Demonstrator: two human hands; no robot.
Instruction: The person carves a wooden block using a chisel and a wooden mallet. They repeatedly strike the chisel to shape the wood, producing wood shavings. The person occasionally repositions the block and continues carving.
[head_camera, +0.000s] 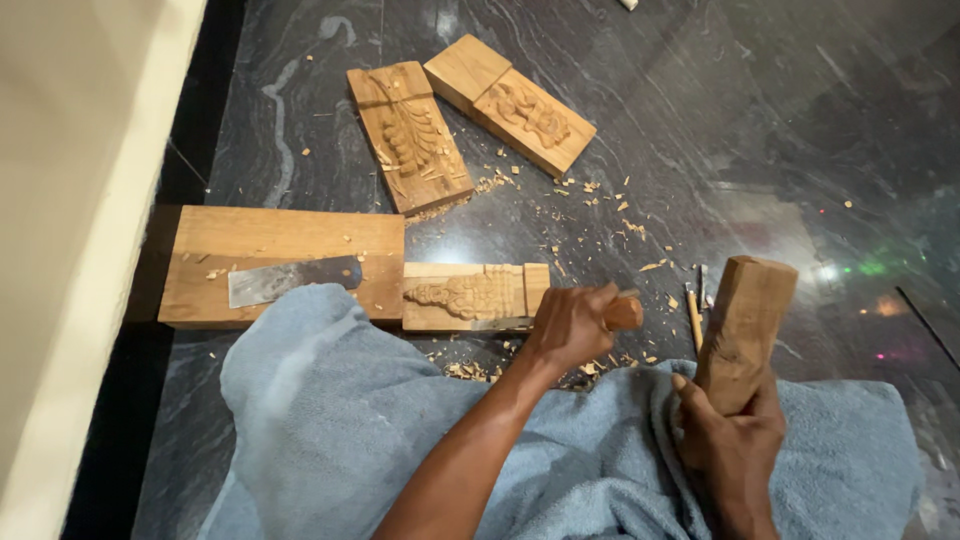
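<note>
The left hand (572, 325) is wrapped tight around the wooden handle of a chisel (622, 314), whose blade lies low along the near edge of a small carved block (470, 296). That block lies flat on the dark marble floor (760, 130), its left end butted against a wider plain board (280, 240). The right hand (728, 432) is closed around the lower end of a squared wooden mallet (744, 325), held upright and tilted slightly, just right of the chisel handle and apart from it. A flat metal blade (292, 279) rests on the plain board, partly covered by the grey-blue cloth (340, 420) draped over the person's lap. Farther off on the floor lie 2 more carved panels (410, 135), side by side and angled, their top corners almost touching. Wood chips (590, 215) are scattered between the panels and the hands. A thin wooden-handled tool (694, 318) lies on the floor just left of the mallet.
</note>
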